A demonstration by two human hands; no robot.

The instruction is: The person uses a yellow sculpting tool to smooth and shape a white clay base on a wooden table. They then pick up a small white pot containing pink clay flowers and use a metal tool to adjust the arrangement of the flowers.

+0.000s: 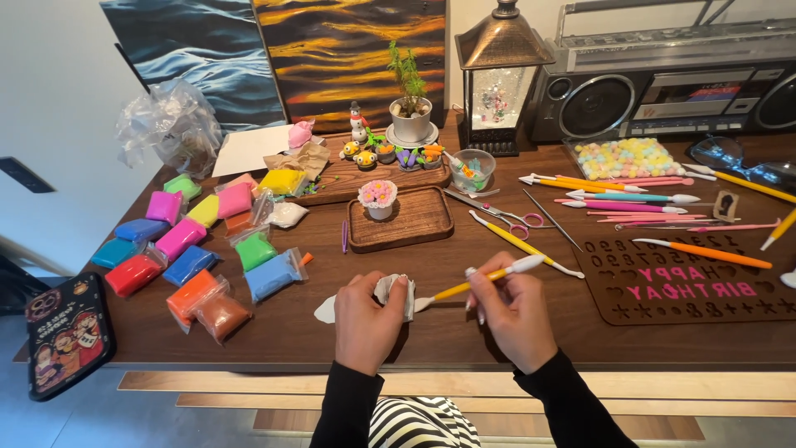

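White clay lump (396, 294) gripped by left hand (367, 319) fingers; right hand (512, 309) fingers pinch a yellow modelling tool (481, 280) touching it.

Clay packets (186, 249): pink, yellow, green, blue, red and orange. Modelling tool (481, 278): yellow handle with white tips; brown letter mould (688, 282) with pink infill. Both sleeves black; striped fabric (423, 423) black and white.

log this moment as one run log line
left hand: holds white clay piece | right hand: holds yellow modelling tool, tip at clay | surface: brown wooden table
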